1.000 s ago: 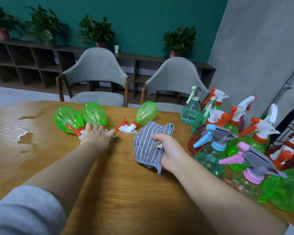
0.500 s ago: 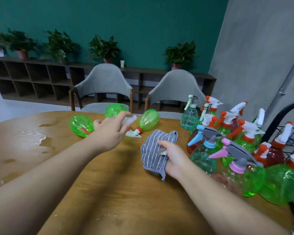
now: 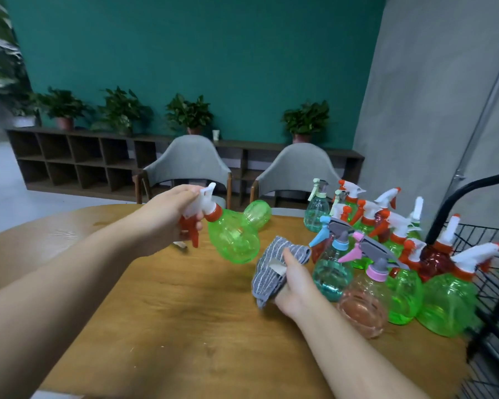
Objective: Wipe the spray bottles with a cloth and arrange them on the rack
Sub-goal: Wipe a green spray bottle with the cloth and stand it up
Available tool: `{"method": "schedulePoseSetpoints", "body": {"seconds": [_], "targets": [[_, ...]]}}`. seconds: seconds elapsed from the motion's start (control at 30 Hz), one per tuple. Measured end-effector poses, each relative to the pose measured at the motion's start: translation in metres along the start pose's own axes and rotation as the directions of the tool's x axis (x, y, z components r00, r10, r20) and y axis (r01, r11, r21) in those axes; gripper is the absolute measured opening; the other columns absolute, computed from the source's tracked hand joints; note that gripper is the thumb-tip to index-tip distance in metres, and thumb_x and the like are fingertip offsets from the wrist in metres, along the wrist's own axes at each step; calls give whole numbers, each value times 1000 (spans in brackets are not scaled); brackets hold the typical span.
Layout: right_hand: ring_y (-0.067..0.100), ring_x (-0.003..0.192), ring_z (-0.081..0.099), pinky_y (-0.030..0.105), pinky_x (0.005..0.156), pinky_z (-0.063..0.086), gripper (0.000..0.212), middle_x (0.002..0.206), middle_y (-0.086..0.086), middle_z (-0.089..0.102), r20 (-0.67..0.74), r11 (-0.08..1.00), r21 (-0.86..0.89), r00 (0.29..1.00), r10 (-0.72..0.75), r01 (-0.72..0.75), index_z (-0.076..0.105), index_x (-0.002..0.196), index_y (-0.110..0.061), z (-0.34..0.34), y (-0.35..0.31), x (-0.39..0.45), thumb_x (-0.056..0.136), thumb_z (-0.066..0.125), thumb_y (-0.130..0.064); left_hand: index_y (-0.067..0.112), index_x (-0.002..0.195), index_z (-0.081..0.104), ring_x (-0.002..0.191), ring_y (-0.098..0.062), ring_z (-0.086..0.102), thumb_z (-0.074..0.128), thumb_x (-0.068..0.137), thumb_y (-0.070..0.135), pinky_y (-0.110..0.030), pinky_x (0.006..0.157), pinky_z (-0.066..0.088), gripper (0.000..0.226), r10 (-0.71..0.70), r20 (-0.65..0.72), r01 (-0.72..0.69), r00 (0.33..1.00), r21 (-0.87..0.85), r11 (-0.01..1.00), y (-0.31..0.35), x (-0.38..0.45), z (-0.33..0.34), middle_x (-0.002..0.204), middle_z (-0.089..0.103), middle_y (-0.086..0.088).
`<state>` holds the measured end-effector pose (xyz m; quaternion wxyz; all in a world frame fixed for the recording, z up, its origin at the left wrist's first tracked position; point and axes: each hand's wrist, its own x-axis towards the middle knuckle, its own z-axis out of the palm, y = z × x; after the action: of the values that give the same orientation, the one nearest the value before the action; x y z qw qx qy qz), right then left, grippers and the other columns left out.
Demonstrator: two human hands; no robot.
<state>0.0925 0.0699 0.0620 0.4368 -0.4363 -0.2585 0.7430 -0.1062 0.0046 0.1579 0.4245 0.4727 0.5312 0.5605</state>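
My left hand (image 3: 167,218) is raised above the round wooden table (image 3: 185,312), fingers curled round the white and orange trigger head of a clear green plastic spray bottle (image 3: 232,240). The bottle hangs in the air, tilted, with its round body pointing down and to my right, just beside the cloth. My right hand (image 3: 293,280) is low over the table and clutches a grey striped cloth (image 3: 271,269): my thumb presses on top of the bunched fabric while the other fingers wrap beneath it, and a loose corner hangs towards the tabletop.

Behind the held bottle, a second green spray bottle (image 3: 258,214) lies on its side on the table, partly hidden by the first. To my right stands a crowded group of upright spray bottles (image 3: 386,249), touching one another: green ones with white and orange triggers, a teal one with a blue trigger (image 3: 332,272), a pale pink one with a pink and grey trigger (image 3: 366,300), a dark red one (image 3: 435,260) and a clear one with a mint trigger (image 3: 317,205) at the back. Just beyond them, at the table's right edge, is a black wire rack (image 3: 487,254); whether any bottle sits inside it I cannot tell.

Across the table stand two grey upholstered chairs (image 3: 188,159), with a low dark shelf unit (image 3: 78,159) carrying potted plants (image 3: 189,113) against a teal wall (image 3: 185,53).
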Motion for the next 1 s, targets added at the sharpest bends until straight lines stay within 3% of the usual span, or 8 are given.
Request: {"method": "schedulePoseSetpoints", "body": {"seconds": [0.17,0.4,0.5,0.63,0.73,0.8,0.9,1.0], "targets": [[32,98,65,48,83,50,57,104,19,71,131,995,80,990,52,-63,63,114,-5,-16,11,-13,94,44,-55,14,105,58,57,-19,51,38,105,31,-44,73,54,26,-91,53,94,994,-56,994,-2,-15,3,64,51,-5],[36,96,69,48,84,54,65,108,22,69,208,995,54,975,71,-84,62,119,-6,-31,21,-32,80,62,-59,8,95,57,56,-20,59,48,97,40,-39,61,60,33,-232,106,246,967,-149,958,-13,-20,11,65,57,-6],[37,98,68,44,82,54,68,107,23,69,151,995,54,986,78,-87,62,120,-4,-36,26,-37,78,66,-58,5,107,60,76,-29,69,52,81,53,-45,70,60,55,-231,182,276,956,-282,919,-23,-17,9,81,66,-14],[36,93,69,45,83,54,62,97,23,71,136,992,104,989,58,-73,65,108,-2,-43,28,-43,81,62,-57,10,123,59,95,-32,66,49,81,68,-46,87,55,72,-111,152,169,982,-458,873,-47,-17,16,98,70,-14],[35,92,68,46,89,52,62,94,24,72,138,988,139,989,51,-70,66,102,0,-46,29,-43,82,60,-59,25,123,61,113,-23,57,77,46,77,-45,101,43,94,-98,41,106,994,-381,919,-76,-25,43,110,69,0],[36,90,68,47,92,50,61,93,25,71,160,982,171,986,47,-75,67,98,1,-45,29,-44,84,58,-58,24,133,49,121,-16,52,84,35,74,-38,101,40,116,-125,21,127,992,-196,972,-100,-33,67,128,58,3],[36,89,69,48,89,50,62,100,26,70,234,978,182,971,58,-102,68,102,3,-42,32,-48,87,55,-56,16,142,38,109,-14,65,86,64,46,-26,89,50,96,-90,57,97,994,-131,987,-125,-40,98,126,63,1],[36,91,70,47,81,52,61,105,25,69,243,984,153,968,56,-95,65,112,1,-43,33,-46,87,56,-54,20,136,40,101,-13,70,88,65,35,-30,87,55,87,-45,-10,42,999,-181,983,-135,-37,111,117,68,0]]}}
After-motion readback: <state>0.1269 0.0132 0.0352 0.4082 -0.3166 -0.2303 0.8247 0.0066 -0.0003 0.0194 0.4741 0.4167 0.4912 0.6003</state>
